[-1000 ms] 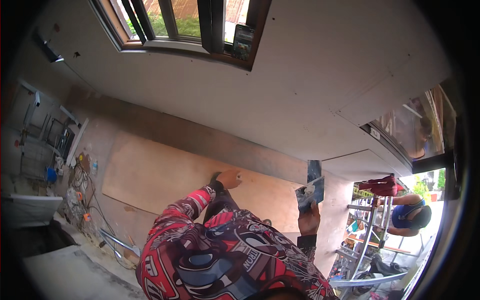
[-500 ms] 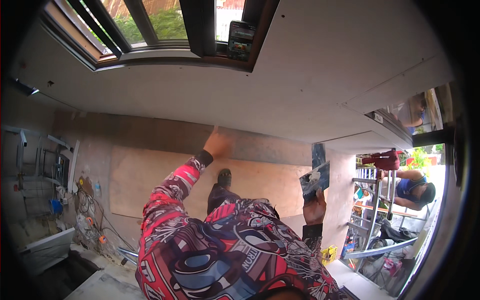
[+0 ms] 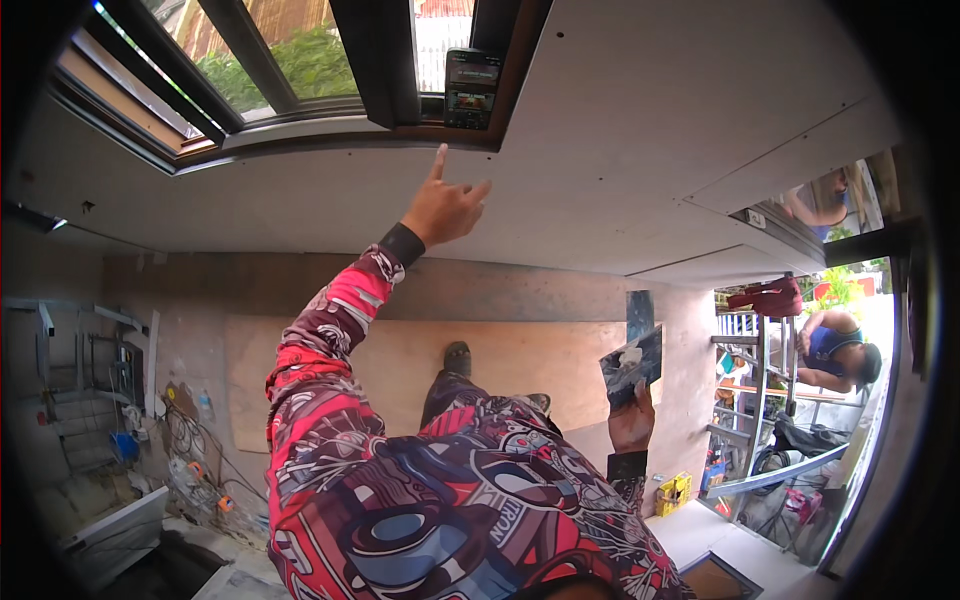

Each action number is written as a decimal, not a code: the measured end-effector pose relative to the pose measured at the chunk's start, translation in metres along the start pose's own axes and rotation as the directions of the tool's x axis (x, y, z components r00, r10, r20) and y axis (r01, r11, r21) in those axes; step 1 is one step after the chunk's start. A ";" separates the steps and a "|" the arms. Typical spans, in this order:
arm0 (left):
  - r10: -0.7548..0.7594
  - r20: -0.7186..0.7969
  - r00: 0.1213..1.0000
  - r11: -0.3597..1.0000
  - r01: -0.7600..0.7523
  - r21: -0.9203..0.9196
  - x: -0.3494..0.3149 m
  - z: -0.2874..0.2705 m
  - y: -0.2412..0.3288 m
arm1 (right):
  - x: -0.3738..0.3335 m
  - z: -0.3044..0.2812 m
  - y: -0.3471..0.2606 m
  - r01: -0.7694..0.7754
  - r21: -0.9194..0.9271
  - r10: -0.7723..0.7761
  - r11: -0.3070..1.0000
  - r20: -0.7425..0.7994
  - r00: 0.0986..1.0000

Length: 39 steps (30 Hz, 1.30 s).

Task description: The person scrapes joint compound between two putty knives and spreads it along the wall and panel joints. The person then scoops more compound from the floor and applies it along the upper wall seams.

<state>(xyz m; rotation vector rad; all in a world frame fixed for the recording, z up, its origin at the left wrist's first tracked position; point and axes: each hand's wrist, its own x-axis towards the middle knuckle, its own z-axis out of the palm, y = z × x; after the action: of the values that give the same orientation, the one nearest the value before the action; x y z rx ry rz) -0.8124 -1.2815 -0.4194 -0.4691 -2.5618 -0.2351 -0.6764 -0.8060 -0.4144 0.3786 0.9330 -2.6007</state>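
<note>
My left hand [image 3: 445, 205] is stretched out in its red patterned sleeve against a white board surface [image 3: 640, 130]. Its index finger points at a dark phone [image 3: 472, 88] that stands on the dark window frame [image 3: 385, 60], just short of touching it. The hand holds nothing. My right hand [image 3: 632, 420] is lower on the right and grips a flat plastering trowel [image 3: 632, 355] with white filler on its blade. My dark trousers and a shoe [image 3: 457, 358] show over a plywood sheet [image 3: 390, 370].
A window with greenery outside fills the top left. On the right, another person [image 3: 835, 350] bends beside a metal scaffold frame [image 3: 765, 400]. A yellow crate [image 3: 675, 492] stands below. Cables, bottles and metal frames [image 3: 100, 390] clutter the left side.
My left hand has travelled from the plywood sheet up across the white board to just under the phone on the window frame. My right hand kept hold of the trowel.
</note>
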 end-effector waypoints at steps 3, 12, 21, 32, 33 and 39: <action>0.009 -0.013 1.000 1.000 -0.009 0.026 0.020 -0.015 -0.014 | -0.002 0.011 0.005 -0.003 -0.017 0.003 1.000 -0.024 1.000; 0.053 -0.026 0.998 0.991 -0.049 0.125 0.059 -0.037 -0.032 | -0.006 0.009 0.006 0.029 -0.055 -0.032 0.998 -0.058 0.998; 0.094 0.055 0.994 0.987 -0.100 0.125 0.087 -0.044 -0.033 | -0.010 0.009 0.005 0.015 0.045 -0.014 0.999 -0.011 1.000; 0.059 0.133 0.989 0.987 -0.038 -0.156 0.032 0.017 0.026 | -0.020 0.001 0.010 0.032 -0.061 -0.036 0.998 -0.068 0.997; -0.085 0.267 0.960 0.937 0.168 -0.307 0.016 0.032 0.051 | -0.021 0.003 0.013 0.039 -0.053 -0.043 0.998 -0.073 0.996; 0.128 0.686 0.716 -0.061 0.696 -0.715 -0.045 0.083 0.213 | -0.032 0.016 0.017 -0.002 -0.050 0.000 0.999 -0.046 0.999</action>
<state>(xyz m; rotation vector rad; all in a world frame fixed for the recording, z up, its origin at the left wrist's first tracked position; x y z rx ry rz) -0.7352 -1.0760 -0.4978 -0.3600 -2.4370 -2.7203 -0.6431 -0.8209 -0.4007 0.4274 1.0112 -2.5719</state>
